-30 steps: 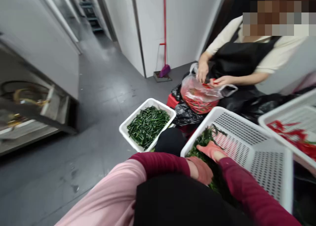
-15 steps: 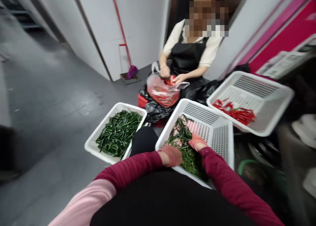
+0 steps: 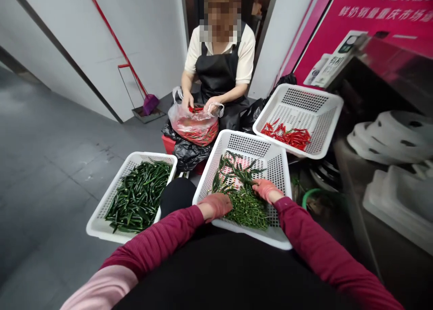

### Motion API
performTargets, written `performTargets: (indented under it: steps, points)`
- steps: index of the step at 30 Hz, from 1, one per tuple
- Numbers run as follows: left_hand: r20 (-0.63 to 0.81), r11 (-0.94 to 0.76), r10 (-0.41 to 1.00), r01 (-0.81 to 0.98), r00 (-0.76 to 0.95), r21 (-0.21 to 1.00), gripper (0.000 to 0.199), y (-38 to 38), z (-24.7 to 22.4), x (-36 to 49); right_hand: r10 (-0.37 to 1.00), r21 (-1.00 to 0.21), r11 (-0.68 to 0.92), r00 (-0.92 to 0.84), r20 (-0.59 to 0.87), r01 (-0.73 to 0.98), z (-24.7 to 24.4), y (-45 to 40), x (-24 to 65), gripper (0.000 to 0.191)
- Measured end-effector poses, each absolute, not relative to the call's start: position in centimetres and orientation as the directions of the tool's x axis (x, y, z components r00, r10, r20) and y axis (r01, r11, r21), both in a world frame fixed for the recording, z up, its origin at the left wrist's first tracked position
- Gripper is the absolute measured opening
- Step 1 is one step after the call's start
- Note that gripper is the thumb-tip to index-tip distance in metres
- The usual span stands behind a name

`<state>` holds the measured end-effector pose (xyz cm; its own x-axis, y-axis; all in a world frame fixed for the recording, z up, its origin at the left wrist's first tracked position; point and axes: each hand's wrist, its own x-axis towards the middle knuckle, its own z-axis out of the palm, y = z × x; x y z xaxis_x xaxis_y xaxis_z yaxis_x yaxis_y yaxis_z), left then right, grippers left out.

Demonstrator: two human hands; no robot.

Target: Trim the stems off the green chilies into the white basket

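Both hands wear orange-pink gloves and are in a white perforated basket (image 3: 284, 172) in front of me. Green chili peppers (image 3: 221, 170) lie loose at its back and left. A heap of thin green stems (image 3: 250, 213) fills its front. My right hand (image 3: 266, 189) is closed around some green chili peppers at the heap's right edge. Over the heap's left side, my left hand (image 3: 216, 205) has its fingers curled downward and together; whatever is under them is hidden. At my left, a second white basket (image 3: 98, 215) holds many dark green chili peppers (image 3: 140, 197).
Opposite me sits a person in a black apron, both hands at a plastic bag of red chili peppers (image 3: 196, 129). Back right, a white basket (image 3: 324, 134) holds red chili peppers (image 3: 287, 136). A broom and dustpan (image 3: 149, 113) stand by the wall. White containers (image 3: 399, 134) stand at right.
My view has swung to the right and become sharper. Green chili peppers at my right hand now spread flatter across the basket. Both hands stay in it.
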<state>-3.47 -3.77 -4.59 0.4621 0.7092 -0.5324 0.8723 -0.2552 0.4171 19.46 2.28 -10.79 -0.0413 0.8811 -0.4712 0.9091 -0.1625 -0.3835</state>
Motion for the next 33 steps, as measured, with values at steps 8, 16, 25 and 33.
performTargets:
  steps: [8,16,25,33]
  points:
    - [-0.280,-0.163,0.885,0.811,0.372,0.563,0.037,-1.7,-5.3,-0.4,0.907,-0.733,-0.357,0.028,-0.419,0.580,-7.0,-1.7,18.9,0.023]
    - [-0.192,-0.389,0.777,0.698,0.599,0.601,0.032,-2.3,-4.3,0.3,0.883,-0.783,-0.469,-0.238,-0.405,-0.409,-3.0,-5.1,18.7,0.018]
    - [-0.319,-0.180,0.767,0.664,0.557,0.726,0.043,-5.0,-2.2,-0.4,0.889,-0.746,-0.431,-0.094,-0.449,-0.508,-5.4,-5.2,16.7,0.020]
    - [-0.366,-0.422,0.594,0.665,0.716,0.617,0.033,-3.4,-1.0,-1.7,0.966,-0.913,-0.220,0.054,-0.253,-0.344,-2.8,-3.4,12.9,0.029]
